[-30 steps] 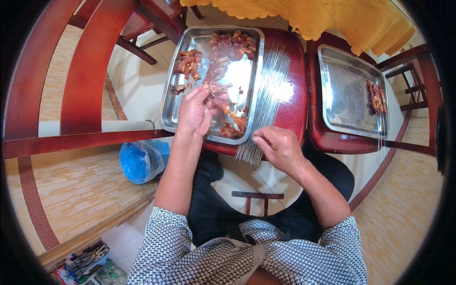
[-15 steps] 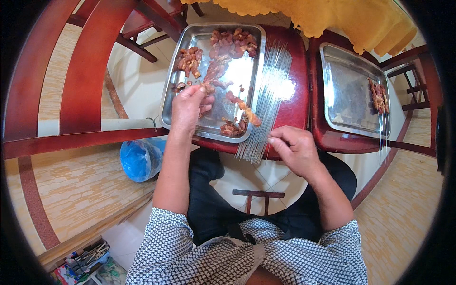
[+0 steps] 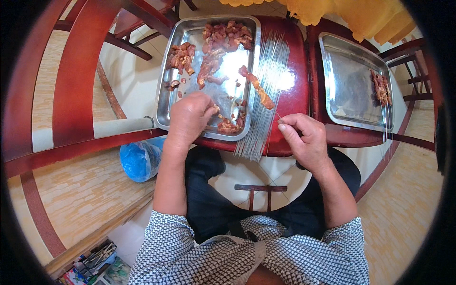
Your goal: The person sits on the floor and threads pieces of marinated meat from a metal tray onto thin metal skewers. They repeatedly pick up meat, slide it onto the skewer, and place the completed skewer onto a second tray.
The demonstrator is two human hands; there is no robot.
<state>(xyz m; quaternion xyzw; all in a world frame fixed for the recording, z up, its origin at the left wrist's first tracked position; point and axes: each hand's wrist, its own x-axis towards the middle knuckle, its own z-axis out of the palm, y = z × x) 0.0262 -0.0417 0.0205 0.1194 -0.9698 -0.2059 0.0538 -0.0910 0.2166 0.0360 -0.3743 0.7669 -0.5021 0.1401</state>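
My right hand (image 3: pixel 306 140) pinches the lower end of a thin metal skewer (image 3: pixel 279 115). Pieces of marinated meat (image 3: pixel 258 89) are threaded on the skewer's upper part, which slants up to the left. Over the near part of a steel tray (image 3: pixel 160 102), my left hand (image 3: pixel 192 116) is closed, with a small pale piece of meat (image 3: pixel 217 109) showing at its fingertips. Raw meat chunks (image 3: pixel 213 52) lie in heaps in that tray. Many bare metal skewers (image 3: pixel 266 95) lie in a bundle along its right side, partly under the held meat.
A second steel tray (image 3: pixel 339 118) to the right holds finished meat skewers (image 3: pixel 381 88), their ends over its near edge. Both trays rest on red wooden chair seats (image 3: pixel 299 61). A blue-lined bin (image 3: pixel 137 161) stands at left; a yellow cloth (image 3: pixel 332 16) hangs at the far side.
My left hand has come down and slightly right, away from the middle meat pile. My right hand has lifted the loaded skewer a little up and to the right.
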